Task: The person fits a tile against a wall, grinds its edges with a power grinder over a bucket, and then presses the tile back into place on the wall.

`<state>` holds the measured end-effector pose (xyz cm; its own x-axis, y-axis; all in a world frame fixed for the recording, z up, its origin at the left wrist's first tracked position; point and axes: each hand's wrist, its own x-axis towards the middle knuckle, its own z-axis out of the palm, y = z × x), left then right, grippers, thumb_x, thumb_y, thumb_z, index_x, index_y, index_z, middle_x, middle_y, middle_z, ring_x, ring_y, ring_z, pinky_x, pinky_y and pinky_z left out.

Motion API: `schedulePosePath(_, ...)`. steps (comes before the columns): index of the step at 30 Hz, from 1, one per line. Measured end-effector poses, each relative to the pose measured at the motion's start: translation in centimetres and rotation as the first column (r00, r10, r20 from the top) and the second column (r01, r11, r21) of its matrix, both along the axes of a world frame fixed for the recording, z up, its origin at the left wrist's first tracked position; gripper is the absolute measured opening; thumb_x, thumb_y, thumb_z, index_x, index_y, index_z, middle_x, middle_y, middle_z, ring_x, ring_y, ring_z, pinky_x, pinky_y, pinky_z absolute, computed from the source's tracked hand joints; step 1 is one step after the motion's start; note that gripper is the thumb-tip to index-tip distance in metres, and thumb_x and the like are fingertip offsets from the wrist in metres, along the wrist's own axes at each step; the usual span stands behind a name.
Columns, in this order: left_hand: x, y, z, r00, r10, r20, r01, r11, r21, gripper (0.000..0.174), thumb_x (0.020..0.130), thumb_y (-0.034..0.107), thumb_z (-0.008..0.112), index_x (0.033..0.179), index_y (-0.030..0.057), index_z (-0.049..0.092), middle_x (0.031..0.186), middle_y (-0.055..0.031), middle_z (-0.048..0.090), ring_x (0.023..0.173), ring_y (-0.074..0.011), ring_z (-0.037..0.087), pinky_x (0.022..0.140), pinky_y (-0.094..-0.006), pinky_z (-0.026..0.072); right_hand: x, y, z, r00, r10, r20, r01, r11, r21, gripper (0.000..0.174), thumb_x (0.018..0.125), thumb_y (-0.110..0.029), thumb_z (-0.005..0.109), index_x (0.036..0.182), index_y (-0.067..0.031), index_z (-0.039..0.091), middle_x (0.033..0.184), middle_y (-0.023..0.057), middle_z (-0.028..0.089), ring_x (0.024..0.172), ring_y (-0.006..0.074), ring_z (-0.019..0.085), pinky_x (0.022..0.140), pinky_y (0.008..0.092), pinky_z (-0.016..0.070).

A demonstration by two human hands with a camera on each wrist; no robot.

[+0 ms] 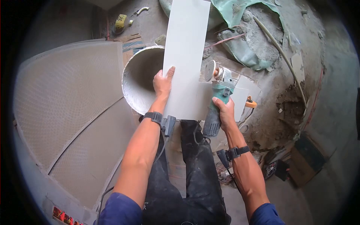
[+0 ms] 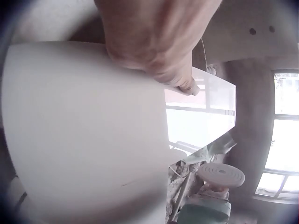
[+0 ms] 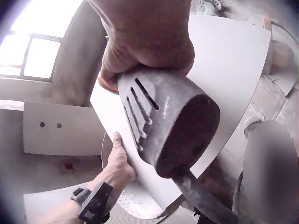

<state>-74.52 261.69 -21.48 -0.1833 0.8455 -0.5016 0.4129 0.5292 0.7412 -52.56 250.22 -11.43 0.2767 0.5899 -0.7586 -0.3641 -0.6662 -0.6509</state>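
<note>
In front of my legs, near the middle, is the white L-shaped tile (image 1: 185, 48), its long arm pointing far. My left hand (image 1: 162, 84) grips its left edge, thumb flat on the face. To the right, my right hand (image 1: 226, 112) is wrapped round the angle grinder (image 1: 218, 108), its disc (image 1: 210, 71) close by the notch. Left lies a wide, white-rimmed cylinder (image 1: 125, 90); far right, a green sheet (image 1: 243, 52) with rubble. With one hand steadying the tile, a sideways push from the disc could swing it or crack the inner corner; a snagged cord (image 3: 201, 198) could jerk the grinder. My left fingertips' hold is hidden, as are the right fingers under the grinder; whether disc and tile touch, I cannot tell.
</note>
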Motion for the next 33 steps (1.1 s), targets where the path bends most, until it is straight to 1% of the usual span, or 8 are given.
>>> schedulePosePath(2, 0.0, -0.1, 0.3, 0.999, -0.024, -0.04, 0.023, 0.999, -0.025, 0.07, 0.083, 0.068, 0.066, 0.089, -0.0017, 0.068, 0.079, -0.017, 0.071, 0.077, -0.0321, 0.07, 0.073, -0.0418, 0.0537, -0.1, 0.3, -0.1, 1.0, -0.006, -0.008, 0.005, 1.0, -0.028, 0.047, 0.08, -0.019, 0.074, 0.117, 0.0008, 0.053, 0.1, 0.0071, 0.064, 0.081, 0.0145, 0.061, 0.075, 0.0306, 0.052)
schedulePosePath(6, -0.2, -0.1, -0.2, 0.998, -0.031, -0.049, 0.03, 0.999, -0.032, 0.07, 0.083, 0.069, 0.066, 0.089, -0.0012, 0.068, 0.083, -0.0177, 0.072, 0.08, -0.0337, 0.071, 0.075, -0.0427, 0.0536, -0.3, 0.8, 0.0, 0.999, 0.032, -0.004, -0.032, 0.998, -0.048, 0.046, 0.08, -0.018, 0.074, 0.116, 0.001, 0.053, 0.099, 0.0074, 0.064, 0.081, 0.0147, 0.061, 0.075, 0.0308, 0.0522)
schedulePosePath(11, 0.0, -0.5, -0.6, 0.996, -0.031, -0.081, 0.027, 0.999, -0.046, 0.075, 0.081, 0.074, 0.063, 0.09, 0.0001, 0.068, 0.087, -0.0193, 0.072, 0.085, -0.0377, 0.07, 0.076, -0.0448, 0.0534, -0.7, 0.7, -0.4, 0.996, 0.07, 0.062, -0.066, 0.995, -0.072, 0.047, 0.08, -0.018, 0.074, 0.117, 0.0017, 0.053, 0.099, 0.008, 0.064, 0.083, 0.0151, 0.061, 0.077, 0.0314, 0.0521)
schedulePosePath(12, 0.1, -0.5, -0.6, 0.996, -0.028, -0.081, 0.024, 0.999, -0.047, 0.075, 0.081, 0.074, 0.063, 0.09, 0.0001, 0.068, 0.087, -0.0193, 0.072, 0.085, -0.0377, 0.07, 0.076, -0.0448, 0.0534, -0.8, 0.7, -0.5, 0.995, 0.074, 0.063, -0.069, 0.995, -0.072, 0.047, 0.08, -0.018, 0.074, 0.117, 0.0017, 0.053, 0.099, 0.008, 0.064, 0.083, 0.0151, 0.061, 0.077, 0.0314, 0.0521)
schedulePosePath(14, 0.1, -0.5, -0.8, 0.994, -0.037, -0.105, 0.034, 0.999, -0.029, 0.076, 0.08, 0.075, 0.063, 0.09, 0.0002, 0.068, 0.087, -0.0195, 0.072, 0.085, -0.0383, 0.07, 0.076, -0.0454, 0.0534, -0.7, 0.6, -0.6, 0.99, 0.094, 0.109, -0.086, 0.993, -0.076, 0.047, 0.081, -0.024, 0.073, 0.116, -0.0002, 0.055, 0.098, 0.0055, 0.063, 0.082, 0.0134, 0.061, 0.076, 0.0305, 0.0512)
schedulePosePath(17, 0.0, -0.6, -0.3, 0.994, -0.045, -0.096, 0.04, 0.998, -0.052, 0.076, 0.079, 0.076, 0.063, 0.089, 0.0003, 0.067, 0.086, -0.0196, 0.072, 0.085, -0.0389, 0.07, 0.075, -0.0458, 0.0534, -0.4, 0.2, -0.8, 0.982, 0.151, 0.11, -0.143, 0.987, -0.077, 0.046, 0.081, -0.024, 0.073, 0.116, -0.0006, 0.054, 0.098, 0.0055, 0.063, 0.082, 0.0134, 0.061, 0.076, 0.0304, 0.0513)
schedulePosePath(23, -0.4, -1.1, -0.7, 0.992, -0.043, -0.114, 0.038, 0.998, -0.049, 0.076, 0.079, 0.077, 0.062, 0.087, 0.0009, 0.066, 0.084, -0.0196, 0.071, 0.083, -0.0392, 0.07, 0.074, -0.0466, 0.0535, -0.8, -0.2, -1.1, 0.989, 0.115, 0.092, -0.106, 0.989, -0.1, 0.047, 0.079, -0.021, 0.075, 0.115, 0.0016, 0.056, 0.101, 0.007, 0.064, 0.084, 0.0149, 0.06, 0.079, 0.0314, 0.051)
schedulePosePath(33, -0.5, -1.4, -0.6, 0.994, -0.043, -0.104, 0.039, 0.999, -0.036, 0.077, 0.08, 0.078, 0.06, 0.086, 0.0012, 0.067, 0.082, -0.0197, 0.071, 0.082, -0.0397, 0.07, 0.072, -0.0463, 0.0538, -0.6, -0.3, -1.3, 0.978, 0.171, 0.119, -0.159, 0.982, -0.103, 0.048, 0.079, -0.023, 0.074, 0.116, 0.0017, 0.056, 0.1, 0.0071, 0.064, 0.084, 0.0148, 0.06, 0.078, 0.0313, 0.0507)
